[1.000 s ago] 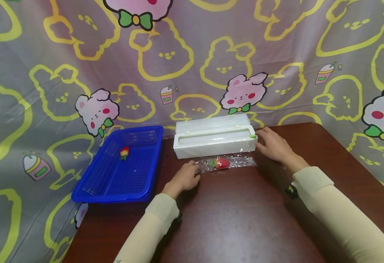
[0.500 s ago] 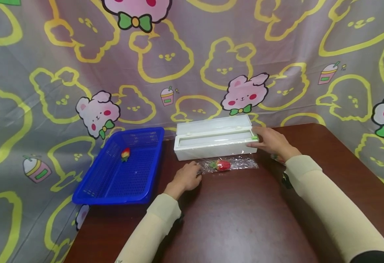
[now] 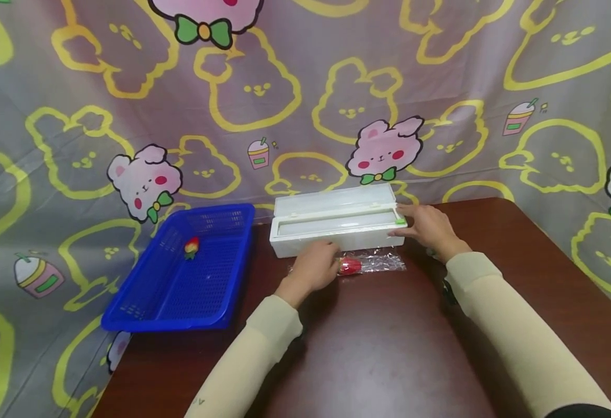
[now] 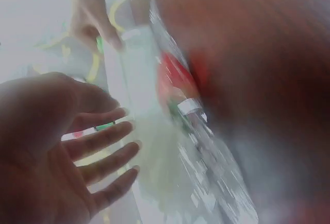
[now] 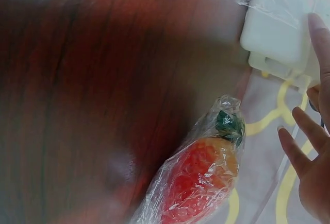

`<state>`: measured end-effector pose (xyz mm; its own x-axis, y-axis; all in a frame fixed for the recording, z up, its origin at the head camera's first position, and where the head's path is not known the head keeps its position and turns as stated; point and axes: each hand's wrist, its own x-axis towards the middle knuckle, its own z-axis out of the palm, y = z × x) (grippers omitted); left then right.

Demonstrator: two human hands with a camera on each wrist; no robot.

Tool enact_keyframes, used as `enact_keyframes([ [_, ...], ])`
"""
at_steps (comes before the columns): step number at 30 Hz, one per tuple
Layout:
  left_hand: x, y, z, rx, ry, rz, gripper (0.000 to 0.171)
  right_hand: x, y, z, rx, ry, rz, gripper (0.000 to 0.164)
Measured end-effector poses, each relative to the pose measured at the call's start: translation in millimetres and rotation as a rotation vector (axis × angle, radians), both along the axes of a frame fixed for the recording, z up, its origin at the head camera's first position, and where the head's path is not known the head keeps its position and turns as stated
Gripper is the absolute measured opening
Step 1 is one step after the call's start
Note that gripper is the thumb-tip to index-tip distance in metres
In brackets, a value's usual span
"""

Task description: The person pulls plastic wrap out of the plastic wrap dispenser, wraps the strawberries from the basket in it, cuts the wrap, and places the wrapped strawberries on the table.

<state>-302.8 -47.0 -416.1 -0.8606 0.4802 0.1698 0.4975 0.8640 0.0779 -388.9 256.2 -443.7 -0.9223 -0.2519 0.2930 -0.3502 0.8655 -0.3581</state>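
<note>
The white cling film dispenser (image 3: 337, 238) stands at the back of the table with its lid up. My right hand (image 3: 428, 229) holds its right end, thumb on the front and a finger behind, beside the green slider (image 3: 400, 221). In the left wrist view, my left hand (image 4: 67, 136) has its fingers spread and relaxed over the dispenser's front. Below it, a strawberry (image 3: 350, 266) lies on a strip of clear film (image 3: 384, 260); the hand hides its leafy end in the head view. Another strawberry (image 5: 203, 177), wrapped in film, lies under my right wrist.
A blue plastic basket (image 3: 232, 278) stands at the left, a loose strawberry (image 3: 191, 247) inside it. The brown table (image 3: 378, 342) ends at the patterned curtain (image 3: 284, 87) behind. The dispenser's raised lid (image 3: 337, 199) is close to that curtain.
My right hand has moved left from beside the dispenser and taken hold of its right end. My left hand has shifted right from the film's left end, over the strawberry's leaves.
</note>
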Motion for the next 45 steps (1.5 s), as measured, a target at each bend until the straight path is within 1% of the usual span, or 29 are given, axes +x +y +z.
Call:
enact_keyframes([
  [2,-5.7,19.2,4.6,-0.008,0.017,-0.047,0.025,1.7,1.5,0.1,-0.002,0.004,-0.011,0.083],
  [4,-11.7,38.9,7.1,-0.017,0.024,-0.09,0.033,3.2,2.4,-0.8,-0.002,0.011,-0.015,0.083],
  [8,-25.3,73.6,5.3,-0.063,0.037,-0.145,0.049,4.7,1.2,-2.3,-0.004,0.02,-0.012,0.08],
  [12,-37.0,100.0,4.4,-0.143,0.062,-0.146,0.057,3.6,-0.7,-2.3,-0.009,0.022,-0.009,0.074],
  [15,-42.8,115.5,5.1,-0.2,0.072,-0.126,0.058,2.3,0.7,-2.1,-0.015,0.016,-0.011,0.07],
  [17,-44.8,121.4,4.8,-0.234,0.07,-0.107,0.059,2.0,-0.5,-3.1,-0.025,0.008,-0.011,0.068],
  [20,-47.5,128.6,3.6,-0.282,0.078,-0.083,0.059,1.8,-0.9,-4.0,-0.038,-0.002,-0.012,0.065],
  [23,-49.9,134.5,2.0,-0.308,0.091,-0.057,0.055,1.9,-0.7,-3.9,-0.047,-0.008,-0.009,0.061],
  [26,-51.5,138.8,0.4,-0.313,0.103,-0.038,0.05,2.0,-0.6,-3.2,-0.041,-0.008,-0.008,0.057],
  [29,-52.8,140.5,-1.0,-0.31,0.125,-0.035,0.048,1.9,-0.7,-2.6,-0.035,-0.003,-0.009,0.055],
  [33,-54.5,138.1,-1.7,-0.316,0.153,-0.029,0.046,2.1,-1.4,-2.1,-0.034,0.003,-0.006,0.058],
  [36,-55.9,134.7,-1.8,-0.338,0.157,-0.028,0.045,2.0,-2.0,-2.6,-0.029,0.005,0.001,0.06],
  [40,-56.7,130.5,-0.9,-0.362,0.168,-0.045,0.046,2.0,-2.0,-2.9,-0.019,0.014,-0.001,0.064],
  [45,-55.6,126.3,-1.2,-0.371,0.18,-0.059,0.045,1.9,-1.0,-3.0,-0.001,0.019,-0.013,0.066],
])
